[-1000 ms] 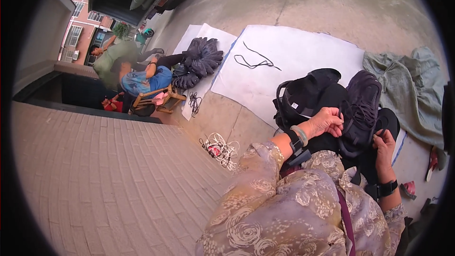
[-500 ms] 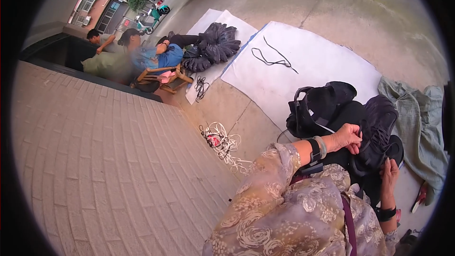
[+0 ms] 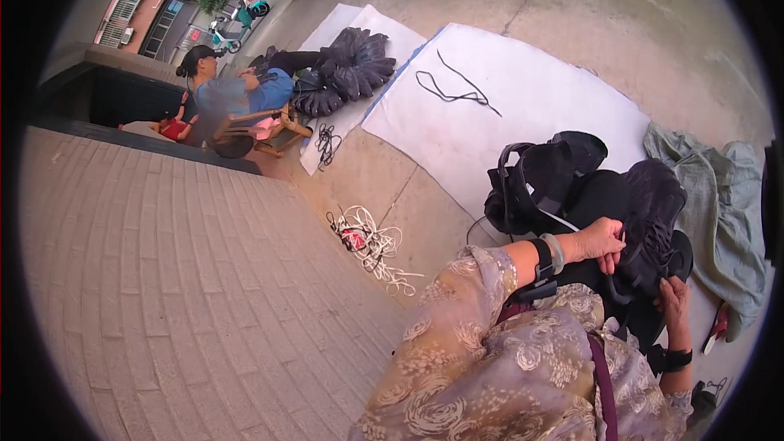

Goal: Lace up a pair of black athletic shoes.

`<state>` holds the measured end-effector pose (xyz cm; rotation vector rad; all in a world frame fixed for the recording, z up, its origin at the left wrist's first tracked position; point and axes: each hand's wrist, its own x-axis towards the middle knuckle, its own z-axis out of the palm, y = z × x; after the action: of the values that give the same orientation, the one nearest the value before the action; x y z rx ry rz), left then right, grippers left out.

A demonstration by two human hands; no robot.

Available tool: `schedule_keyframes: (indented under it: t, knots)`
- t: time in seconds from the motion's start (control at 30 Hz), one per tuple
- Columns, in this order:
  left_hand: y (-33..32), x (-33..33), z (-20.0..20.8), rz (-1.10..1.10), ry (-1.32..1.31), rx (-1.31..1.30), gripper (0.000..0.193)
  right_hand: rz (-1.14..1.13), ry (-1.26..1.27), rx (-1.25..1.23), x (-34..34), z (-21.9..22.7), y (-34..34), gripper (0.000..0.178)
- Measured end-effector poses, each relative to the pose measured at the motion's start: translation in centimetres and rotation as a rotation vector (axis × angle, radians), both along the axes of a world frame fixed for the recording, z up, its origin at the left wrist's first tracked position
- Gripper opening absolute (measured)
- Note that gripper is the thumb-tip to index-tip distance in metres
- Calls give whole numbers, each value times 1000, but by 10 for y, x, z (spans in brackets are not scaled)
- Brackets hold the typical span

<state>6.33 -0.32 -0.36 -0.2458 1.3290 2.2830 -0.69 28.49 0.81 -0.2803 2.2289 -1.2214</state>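
Note:
Across my lap lies a dark purple-black bundle of gathered, folded material (image 3: 653,192); its exact kind does not show. My left hand (image 3: 602,243) is closed at its near left edge, fingertips pinching a dark cord-like edge. At the bundle's near right edge, my right hand (image 3: 674,298) has thumb and fingers pressed together on a dark strip. Both hands stay low over my dark-clad legs. Left of the bundle sits a black item with looped straps (image 3: 539,184), perhaps a bag. The bundle's underside and the ends in my fingers are hidden.
Ahead lies a white sheet (image 3: 539,73) with a loose black cord (image 3: 460,91). Green-grey cloth (image 3: 710,212) is heaped at right, a red-handled tool (image 3: 717,328) below it. Tangled white cord (image 3: 371,249) lies left, beside a brick wall (image 3: 188,278). A seated person (image 3: 237,94) has black ruffled bundles (image 3: 355,69).
The view has shifted slightly, moving the background leftward. My hands keep their hold on the bundle, with the right one turned a little. Behind the seated person, a figure in red now shows.

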Motion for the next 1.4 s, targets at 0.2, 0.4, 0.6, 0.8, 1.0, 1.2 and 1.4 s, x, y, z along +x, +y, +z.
schedule_keyframes:
  t: [0.2,0.4,0.6,0.8,1.0,1.2,1.4]
  knots:
    - [0,7,-2,20,0,-12,9,65,-105,-53,3,5,-8,29]
    - [-3,3,4,8,37,-104,8,78,-55,-133,4,3,-14,28]
    - [-3,-3,7,13,108,-226,7,139,-33,-165,6,10,-15,27]
    - [-3,-7,15,23,92,-267,7,134,-25,14,10,20,-19,37]
    - [-5,1,13,79,55,-254,10,271,2,-132,33,65,-71,24]
    - [-3,3,10,78,73,-251,10,450,-345,-128,34,54,-108,16]
    - [1,-5,4,95,76,-185,9,286,-331,-67,34,43,-111,16]
